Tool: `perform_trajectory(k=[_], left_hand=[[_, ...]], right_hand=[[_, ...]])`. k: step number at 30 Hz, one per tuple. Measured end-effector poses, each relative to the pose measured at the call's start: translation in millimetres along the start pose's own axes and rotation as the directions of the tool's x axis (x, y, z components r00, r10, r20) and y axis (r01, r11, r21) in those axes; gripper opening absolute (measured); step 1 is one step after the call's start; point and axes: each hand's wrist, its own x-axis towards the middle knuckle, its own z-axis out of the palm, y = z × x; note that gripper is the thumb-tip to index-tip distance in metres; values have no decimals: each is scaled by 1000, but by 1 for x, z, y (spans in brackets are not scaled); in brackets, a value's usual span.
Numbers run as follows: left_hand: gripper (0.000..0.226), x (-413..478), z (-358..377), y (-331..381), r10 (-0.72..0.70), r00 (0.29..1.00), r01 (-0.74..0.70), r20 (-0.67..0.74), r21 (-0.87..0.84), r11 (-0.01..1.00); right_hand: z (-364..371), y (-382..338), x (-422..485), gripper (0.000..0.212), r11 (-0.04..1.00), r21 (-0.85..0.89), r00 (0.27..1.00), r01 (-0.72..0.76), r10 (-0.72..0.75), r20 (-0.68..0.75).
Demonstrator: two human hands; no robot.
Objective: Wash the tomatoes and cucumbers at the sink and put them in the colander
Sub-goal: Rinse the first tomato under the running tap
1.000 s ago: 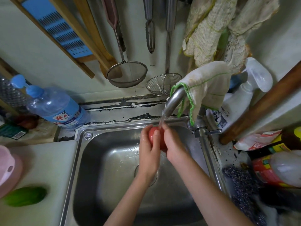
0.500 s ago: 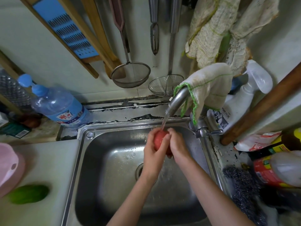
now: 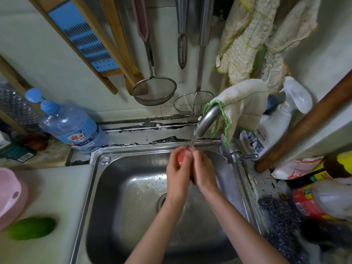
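Both hands cup a red tomato [image 3: 181, 156] over the steel sink [image 3: 133, 187], under water running from the faucet [image 3: 206, 121]. My left hand [image 3: 178, 174] wraps its left side and my right hand [image 3: 204, 171] covers its right side, so most of the tomato is hidden. A green cucumber [image 3: 31, 228] lies on the white counter at the lower left. The pink colander [image 3: 10, 197] sits at the left edge, partly out of view.
A large blue water bottle [image 3: 70, 126] stands left of the sink. Strainers [image 3: 154, 91], a grater and cloths hang on the wall. A cloth [image 3: 245, 105] drapes over the faucet. Spray bottle [image 3: 276, 122], oil bottles [image 3: 323, 201] and a steel scourer [image 3: 280, 212] crowd the right side.
Both hands have turned around the tomato under the stream, closing over more of it. The cucumber and colander have not moved.
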Motion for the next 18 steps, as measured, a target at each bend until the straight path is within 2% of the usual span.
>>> perform_trajectory(k=[2, 4, 6, 8, 10, 12, 14, 16, 18], left_hand=[[20, -1, -3, -5, 188, 980, -195, 64, 141, 971], [22, 2, -9, -6, 331, 932, -359, 147, 267, 894], [25, 8, -14, -6, 369, 899, -431, 235, 333, 839], [31, 15, -14, 0, 239, 932, -313, 271, 275, 909], [33, 23, -12, 6, 95, 971, -149, 219, 242, 959], [30, 29, -6, 7, 10, 997, -27, 79, 218, 976], [37, 30, 2, 8, -35, 997, 44, -68, 140, 989], [46, 26, 6, 11, -78, 986, 92, -147, 97, 991], [48, 25, 5, 8, -172, 978, 178, -117, 43, 983]], right_hand=[[-1, -3, 6, 42, 984, 53, 986, -168, 166, 27], [-3, -1, 11, 39, 914, 162, 927, -373, 358, 114], [-8, -3, 9, 37, 806, 272, 851, -525, 489, 194], [-11, -8, 4, 41, 771, 280, 819, -572, 518, 247], [-10, -12, -1, 54, 791, 242, 824, -561, 507, 252], [-7, -11, -4, 68, 875, 103, 874, -474, 451, 182], [-4, -7, -7, 74, 966, -135, 972, -220, 228, 51], [-4, -2, -12, 71, 924, -372, 996, 89, -94, 5], [-5, 1, -14, 70, 849, -473, 968, 234, -250, 30]])
